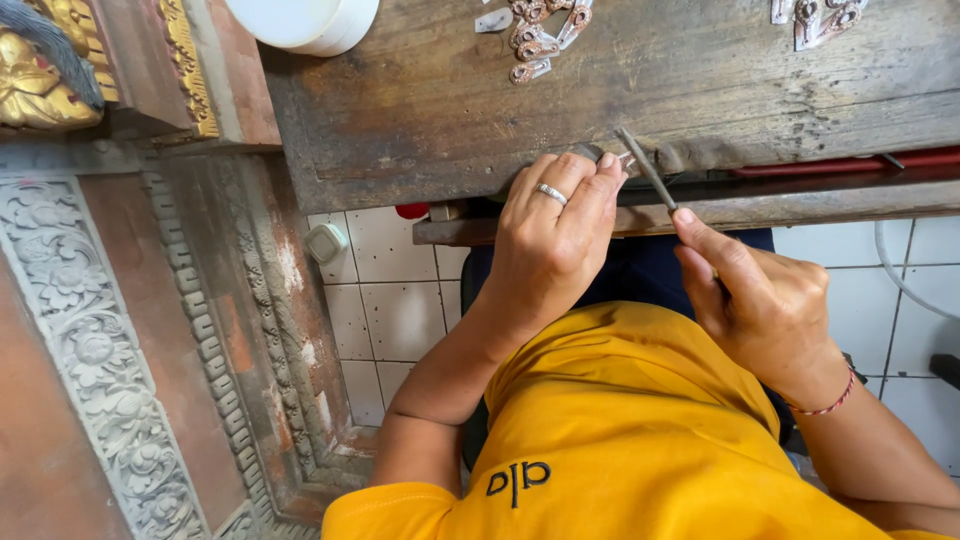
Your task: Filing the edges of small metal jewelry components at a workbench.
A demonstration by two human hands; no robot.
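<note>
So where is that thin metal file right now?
In the head view, the file is pinched in the right hand, right of centre, slanting up to the wooden bench's front edge, its tip beside the left hand's fingertips.

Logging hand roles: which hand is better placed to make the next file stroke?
Right. The right hand grips the thin grey metal file, tip at the bench edge; the left hand pins the small silver workpiece there.

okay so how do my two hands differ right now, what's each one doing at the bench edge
The left hand presses flat, fingers curled over a small metal piece at the wooden bench edge; the right hand pinches a slim file, angled up toward that piece. The left hand wears a ring; the right hand's wrist has a red cord bracelet. Both meet at the same spot.
</note>
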